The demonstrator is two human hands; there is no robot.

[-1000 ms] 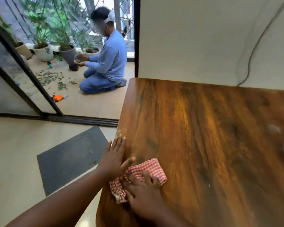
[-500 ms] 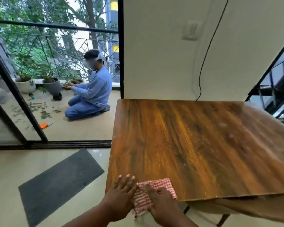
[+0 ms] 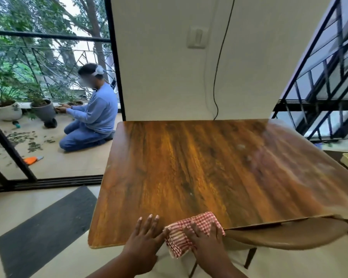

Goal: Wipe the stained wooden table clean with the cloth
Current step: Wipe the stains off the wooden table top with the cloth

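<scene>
Beyond the glass door (image 3: 7,145), kneeling person (image 3: 92,119) in blue, reaching toward potted plants (image 3: 42,109) by the railing (image 3: 48,37). Scattered leaves (image 3: 26,139) and an orange tool (image 3: 31,159) on the balcony floor. Indoors, dark mat (image 3: 46,227) on pale tiles, wall switch (image 3: 196,38), black cable (image 3: 219,63) hanging down, chair (image 3: 289,233), stair rail (image 3: 325,77) at right.
</scene>
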